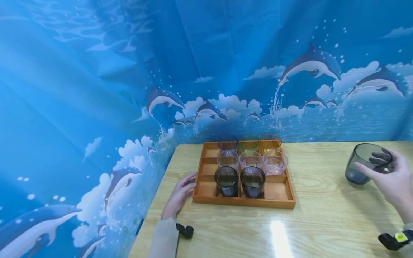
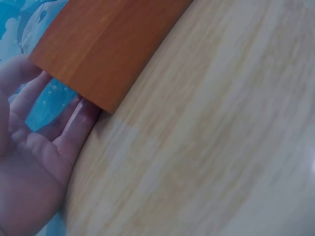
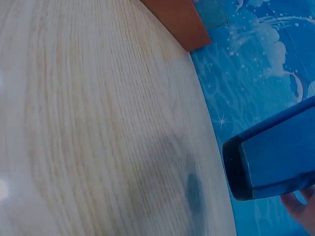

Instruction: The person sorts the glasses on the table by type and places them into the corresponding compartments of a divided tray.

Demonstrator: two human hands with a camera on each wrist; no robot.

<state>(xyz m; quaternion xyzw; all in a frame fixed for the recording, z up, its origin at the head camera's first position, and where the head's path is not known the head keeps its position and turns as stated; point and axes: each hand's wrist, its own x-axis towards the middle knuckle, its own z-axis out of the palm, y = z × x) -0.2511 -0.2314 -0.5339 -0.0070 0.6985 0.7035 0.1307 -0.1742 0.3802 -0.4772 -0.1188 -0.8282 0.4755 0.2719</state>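
Observation:
In the head view my right hand (image 1: 392, 175) grips a dark grey see-through glass (image 1: 358, 166) at the far right, thumb on the near side and fingers behind it. The right wrist view shows this glass (image 3: 275, 152) lifted off the table, with its shadow below. My left hand (image 1: 180, 195) touches the left side of a wooden compartment tray (image 1: 245, 201); in the left wrist view its fingers (image 2: 81, 118) rest against the tray's end, not curled round it. Two dark grey glasses (image 1: 226, 182) stand in the tray's front row, between bare compartments at either end.
Behind them in the tray stand a row of clear to pinkish glasses (image 1: 251, 161) and a back row of a blue glass (image 1: 228, 143), a green-yellow glass (image 1: 248, 144) and an amber glass (image 1: 270, 143). A dolphin-print curtain (image 1: 209, 71) borders the wooden table (image 1: 238, 229).

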